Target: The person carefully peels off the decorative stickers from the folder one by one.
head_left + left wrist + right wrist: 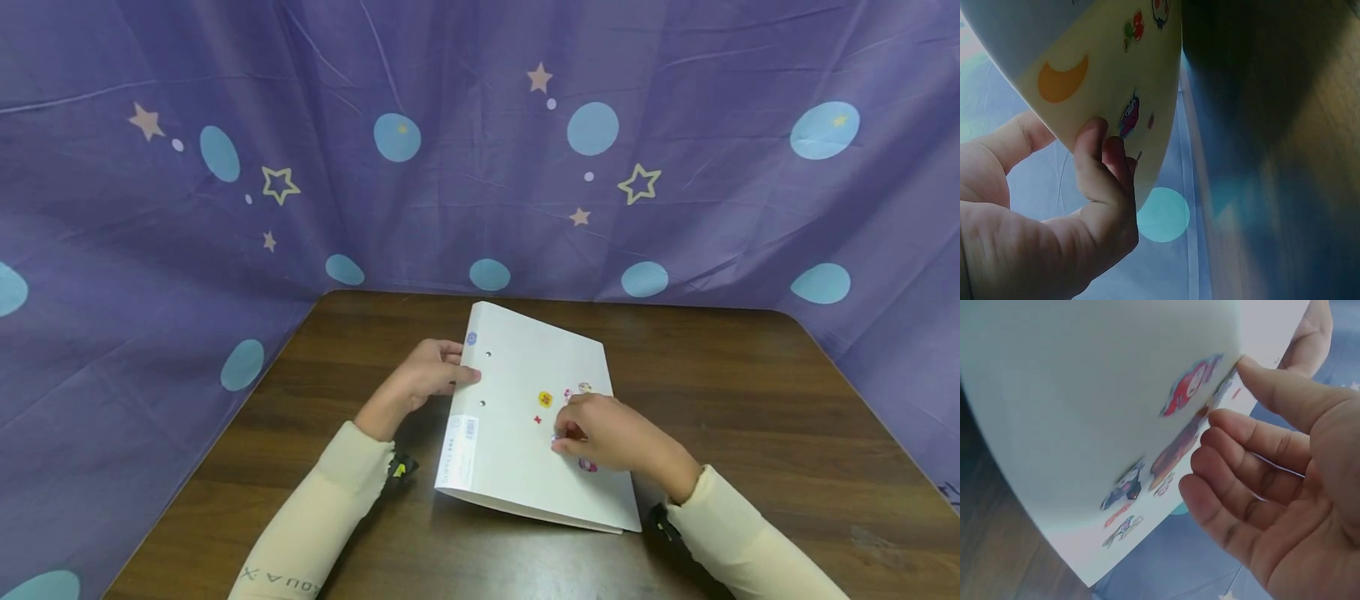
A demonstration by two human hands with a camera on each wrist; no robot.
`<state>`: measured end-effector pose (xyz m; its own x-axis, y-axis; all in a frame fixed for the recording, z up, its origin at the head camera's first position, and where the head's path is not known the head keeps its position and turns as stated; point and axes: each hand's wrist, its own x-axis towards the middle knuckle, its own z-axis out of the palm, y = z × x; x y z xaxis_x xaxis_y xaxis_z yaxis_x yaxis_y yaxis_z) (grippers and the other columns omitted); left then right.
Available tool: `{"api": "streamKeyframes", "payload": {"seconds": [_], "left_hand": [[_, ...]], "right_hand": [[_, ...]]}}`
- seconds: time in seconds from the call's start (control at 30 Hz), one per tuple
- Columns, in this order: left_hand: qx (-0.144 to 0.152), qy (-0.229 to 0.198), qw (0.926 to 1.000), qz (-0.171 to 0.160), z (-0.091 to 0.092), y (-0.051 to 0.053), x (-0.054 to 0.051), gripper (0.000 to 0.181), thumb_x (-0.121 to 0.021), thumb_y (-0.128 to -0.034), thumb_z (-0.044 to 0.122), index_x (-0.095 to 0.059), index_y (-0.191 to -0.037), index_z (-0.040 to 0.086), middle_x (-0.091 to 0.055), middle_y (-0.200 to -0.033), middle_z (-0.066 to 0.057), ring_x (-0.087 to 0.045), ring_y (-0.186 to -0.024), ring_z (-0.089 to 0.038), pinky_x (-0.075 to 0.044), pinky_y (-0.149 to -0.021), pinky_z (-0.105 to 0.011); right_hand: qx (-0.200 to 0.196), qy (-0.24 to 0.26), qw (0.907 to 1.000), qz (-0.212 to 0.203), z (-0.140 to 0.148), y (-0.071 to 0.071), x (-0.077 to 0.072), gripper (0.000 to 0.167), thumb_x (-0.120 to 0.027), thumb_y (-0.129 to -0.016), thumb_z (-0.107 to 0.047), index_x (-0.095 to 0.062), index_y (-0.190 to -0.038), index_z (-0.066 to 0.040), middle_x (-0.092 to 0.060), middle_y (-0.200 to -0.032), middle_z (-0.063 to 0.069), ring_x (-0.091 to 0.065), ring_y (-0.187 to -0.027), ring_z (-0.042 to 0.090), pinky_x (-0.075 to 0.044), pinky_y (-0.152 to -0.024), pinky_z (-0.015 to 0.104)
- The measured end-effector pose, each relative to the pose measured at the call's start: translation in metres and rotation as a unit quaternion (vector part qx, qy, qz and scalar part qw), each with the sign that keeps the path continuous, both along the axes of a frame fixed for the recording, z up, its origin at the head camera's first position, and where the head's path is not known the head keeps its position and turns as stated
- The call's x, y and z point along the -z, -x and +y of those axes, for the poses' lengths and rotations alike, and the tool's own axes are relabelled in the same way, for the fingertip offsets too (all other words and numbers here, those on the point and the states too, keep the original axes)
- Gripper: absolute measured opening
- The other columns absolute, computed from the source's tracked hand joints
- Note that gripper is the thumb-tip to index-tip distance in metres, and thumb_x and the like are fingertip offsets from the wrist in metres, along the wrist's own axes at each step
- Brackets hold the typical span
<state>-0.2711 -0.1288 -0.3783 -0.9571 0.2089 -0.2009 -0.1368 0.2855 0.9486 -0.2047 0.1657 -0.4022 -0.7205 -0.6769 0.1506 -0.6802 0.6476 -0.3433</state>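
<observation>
White file folder [525, 358] tilts over the wooden table [750, 400], spine [459, 403] to the left. The left hand [427, 372] pinches the spine edge, thumb on the front cover [517, 475], fingers behind. The right hand [615, 433] bends over the cover's stickers [545, 399], thumb at a small sticker [1225, 387]; whether it is pinched, I cannot tell. A purple star-printed curtain [480, 192] hangs beyond.
</observation>
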Motion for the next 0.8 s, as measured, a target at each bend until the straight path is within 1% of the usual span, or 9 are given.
{"api": "streamKeyframes", "payload": {"seconds": [0.13, 0.23, 0.37, 0.47, 0.67, 0.8], "left_hand": [[-0.002, -0.008, 1.0, 0.001, 0.0, 0.0, 0.0, 0.053, -0.077, -0.085, -0.003, -0.055, -0.132, -0.01, -0.068, -0.112, -0.022, -0.071, -0.088, -0.024, -0.061, -0.08, -0.042], [-0.003, -0.009, 1.0, 0.002, 0.001, 0.0, 0.0, 0.052, -0.077, -0.0846, -0.004, -0.056, -0.131, -0.011, -0.069, -0.11, -0.021, -0.071, -0.086, -0.024, -0.062, -0.079, -0.041], [-0.003, -0.008, 1.0, 0.003, 0.001, 0.0, 0.001, 0.05, -0.077, -0.0846, -0.004, -0.056, -0.13, -0.011, -0.069, -0.109, -0.021, -0.071, -0.085, -0.024, -0.062, -0.078, -0.041], [-0.001, -0.006, 1.0, 0.003, 0.001, 0.0, 0.001, 0.051, -0.078, -0.0847, -0.003, -0.056, -0.13, -0.01, -0.068, -0.11, -0.021, -0.071, -0.085, -0.024, -0.062, -0.079, -0.042], [0.001, -0.005, 1.0, 0.003, 0.001, 0.0, 0.001, 0.051, -0.077, -0.0853, -0.004, -0.055, -0.131, -0.01, -0.068, -0.11, -0.021, -0.071, -0.086, -0.024, -0.061, -0.081, -0.044], [0.001, -0.005, 1.0, 0.003, 0.002, 0.0, 0.001, 0.051, -0.077, -0.0856, -0.004, -0.055, -0.131, -0.01, -0.068, -0.11, -0.021, -0.071, -0.086, -0.024, -0.061, -0.08, -0.043]], "right_hand": [[0.014, -0.032, 0.9992, 0.019, -0.006, -0.005, 0.0, 0.011, -0.08, -0.09, -0.02, -0.072, -0.083, -0.022, -0.051, -0.074, -0.015, -0.045, -0.069, 0.002, -0.042, -0.063, 0.023], [0.02, -0.047, 0.9977, 0.044, -0.01, -0.008, 0.002, 0.011, -0.079, -0.09, -0.018, -0.072, -0.082, -0.021, -0.051, -0.074, -0.014, -0.044, -0.069, 0.005, -0.041, -0.06, 0.022], [0.018, -0.058, 0.9946, 0.085, -0.012, -0.01, 0.006, 0.017, -0.078, -0.089, -0.016, -0.068, -0.076, -0.022, -0.048, -0.071, -0.013, -0.043, -0.067, 0.006, -0.039, -0.059, 0.023], [0.017, -0.065, 0.9923, 0.104, -0.014, -0.012, 0.007, 0.02, -0.076, -0.087, -0.015, -0.065, -0.073, -0.022, -0.048, -0.07, -0.012, -0.043, -0.066, 0.007, -0.04, -0.06, 0.025], [0.03, -0.078, 0.9884, 0.127, -0.018, -0.014, 0.007, 0.021, -0.075, -0.087, -0.013, -0.063, -0.071, -0.019, -0.056, -0.072, -0.007, -0.049, -0.065, 0.011, -0.046, -0.06, 0.031], [0.036, -0.076, 0.9873, 0.135, -0.019, -0.015, 0.008, 0.022, -0.074, -0.087, -0.011, -0.062, -0.069, -0.017, -0.057, -0.071, -0.005, -0.05, -0.064, 0.013, -0.046, -0.059, 0.032]]}}
